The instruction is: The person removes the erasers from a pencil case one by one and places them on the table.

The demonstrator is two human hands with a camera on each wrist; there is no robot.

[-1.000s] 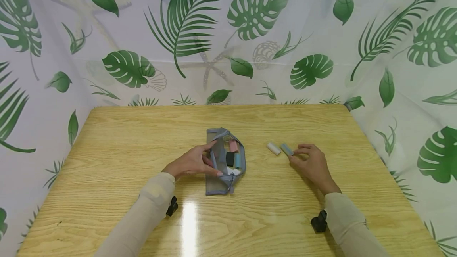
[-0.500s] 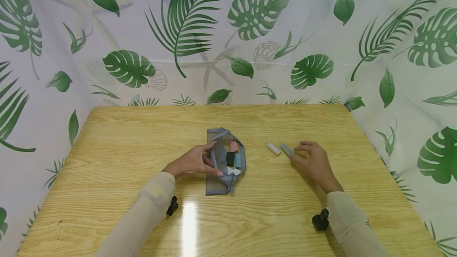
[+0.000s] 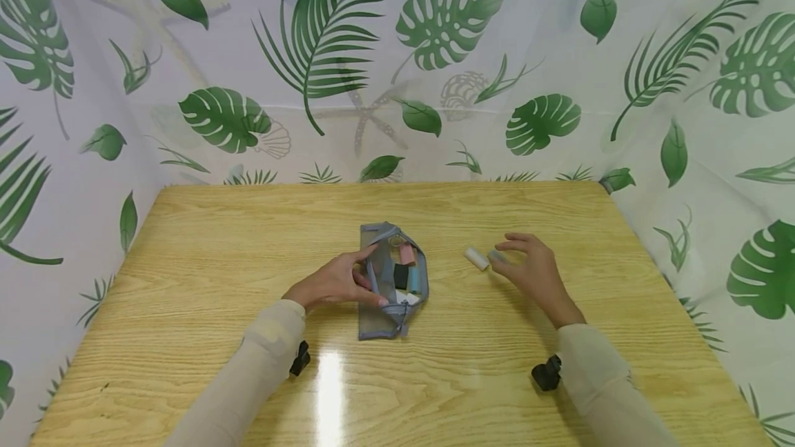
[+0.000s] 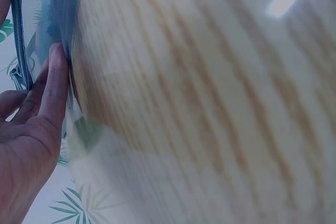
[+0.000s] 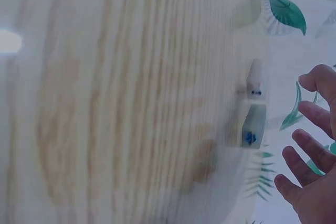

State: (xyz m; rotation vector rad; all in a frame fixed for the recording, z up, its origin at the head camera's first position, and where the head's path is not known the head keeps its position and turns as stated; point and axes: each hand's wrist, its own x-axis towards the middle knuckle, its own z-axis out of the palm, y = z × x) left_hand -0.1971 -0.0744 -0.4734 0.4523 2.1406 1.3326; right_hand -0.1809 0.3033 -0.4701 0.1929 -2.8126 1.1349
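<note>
My left hand (image 3: 338,280) holds the side of a grey-blue mesh zip pouch (image 3: 371,326), keeping its mouth spread; in the left wrist view its fingers lie along the mesh (image 4: 58,3). Inside the pouch are a pink piece (image 3: 406,254), a black piece (image 3: 401,276), a light blue piece (image 3: 415,280) and something white (image 3: 406,299). To the right, a small white oblong piece (image 3: 477,259) and a grey-blue one (image 3: 497,255) lie side by side on the table. Over the grey-blue one hovers my right hand (image 3: 531,267), fingers apart and bent, partly hiding it; the right wrist view shows fingers off both pieces.
The wooden table (image 3: 248,226) reaches back to a white leaf-print cloth (image 3: 373,54), which also hangs along both sides. A bright light reflection lies on the wood in front of the pouch. A black wrist camera (image 3: 546,372) sits at the right sleeve.
My right hand has drawn back slightly from the grey-blue piece, then moved left and up above it, covering more of it. The left hand and the pouch stay put.
</note>
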